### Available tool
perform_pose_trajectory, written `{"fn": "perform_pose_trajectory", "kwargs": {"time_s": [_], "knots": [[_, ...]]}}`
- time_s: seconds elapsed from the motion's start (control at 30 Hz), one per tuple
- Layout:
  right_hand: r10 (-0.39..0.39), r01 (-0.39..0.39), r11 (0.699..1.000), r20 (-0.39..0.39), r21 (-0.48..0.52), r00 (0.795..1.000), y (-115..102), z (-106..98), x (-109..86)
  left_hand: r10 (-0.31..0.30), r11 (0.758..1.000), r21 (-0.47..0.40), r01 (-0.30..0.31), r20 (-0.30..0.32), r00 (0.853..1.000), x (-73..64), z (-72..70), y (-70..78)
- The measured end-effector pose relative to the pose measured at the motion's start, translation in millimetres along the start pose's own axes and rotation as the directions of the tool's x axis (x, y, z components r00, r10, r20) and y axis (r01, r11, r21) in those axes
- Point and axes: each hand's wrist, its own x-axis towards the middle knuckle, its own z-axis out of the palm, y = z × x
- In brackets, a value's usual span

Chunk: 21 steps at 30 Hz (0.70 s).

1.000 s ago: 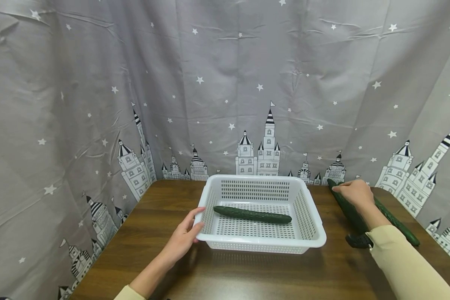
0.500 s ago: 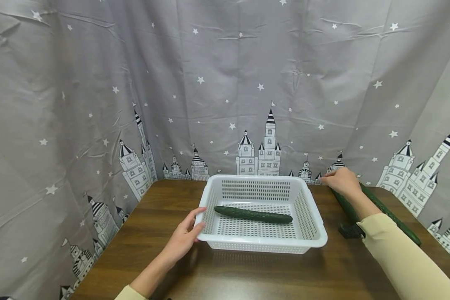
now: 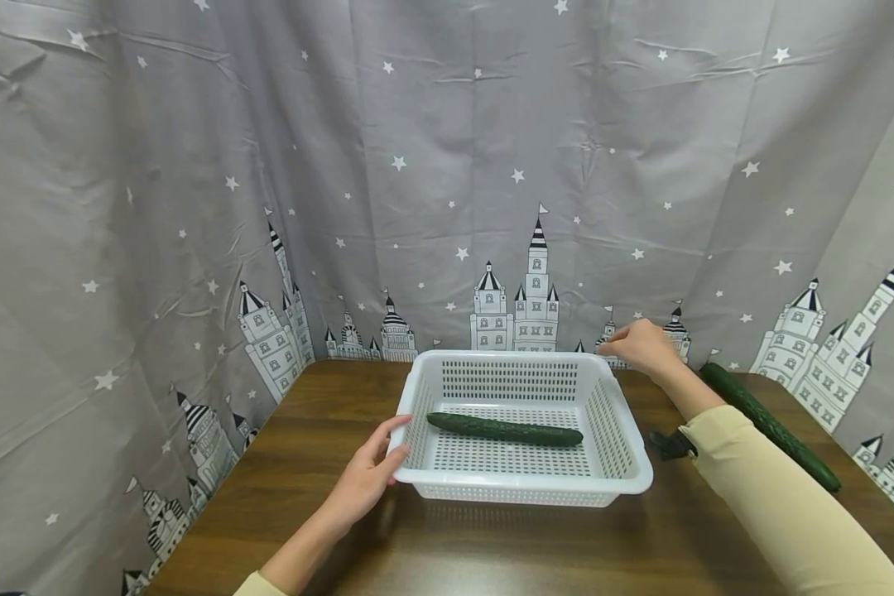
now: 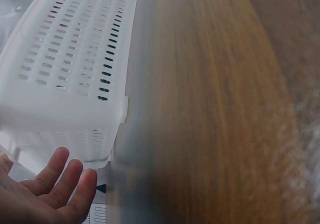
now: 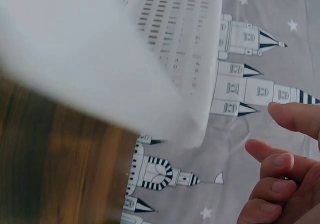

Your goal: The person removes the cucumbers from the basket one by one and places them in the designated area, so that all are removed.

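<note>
A white perforated plastic basket (image 3: 521, 478) stands mid-table with a dark green cucumber (image 3: 505, 430) lying inside it. At its left end my left hand (image 3: 368, 472) holds the rim; the left wrist view shows several fingers (image 4: 72, 184) beside the outer wall. Beyond the basket's back right corner, my right hand (image 3: 644, 348) is raised and holds nothing. In the right wrist view its thumb and index finger stand apart, the other fingers bent. Another cucumber (image 3: 771, 426) lies on the table to the right. A third cucumber, seen earlier near it, is now out of sight.
The brown wooden table (image 3: 328, 530) reaches back to a grey curtain (image 3: 432, 207) printed with stars and castles. A black strap piece (image 3: 672, 445) sticks out at the right sleeve, close to the basket's right side.
My right hand has moved left and up, from over the cucumbers to the basket's back right corner. The nearer of the two right-hand cucumbers has dropped out of view. My left hand stays put.
</note>
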Motion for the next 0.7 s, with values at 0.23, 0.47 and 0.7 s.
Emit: {"fn": "perform_pose_trajectory", "kwargs": {"time_s": [0.23,0.47,0.7], "knots": [[-0.004,0.0,0.998,0.072,0.055,0.997,-16,10,6.1,-0.004,1.0,0.005,0.004,0.003,1.0,0.7,0.5,-0.2],[-0.044,0.027,0.993,0.149,0.113,0.988,-28,20,13.6,-0.002,1.0,0.007,0.002,-0.005,1.0,1.1,1.3,-0.8],[-0.058,0.018,0.982,0.216,0.186,0.975,-31,33,25.4,0.003,1.0,-0.001,-0.003,-0.003,1.0,1.2,0.9,-1.5]]}}
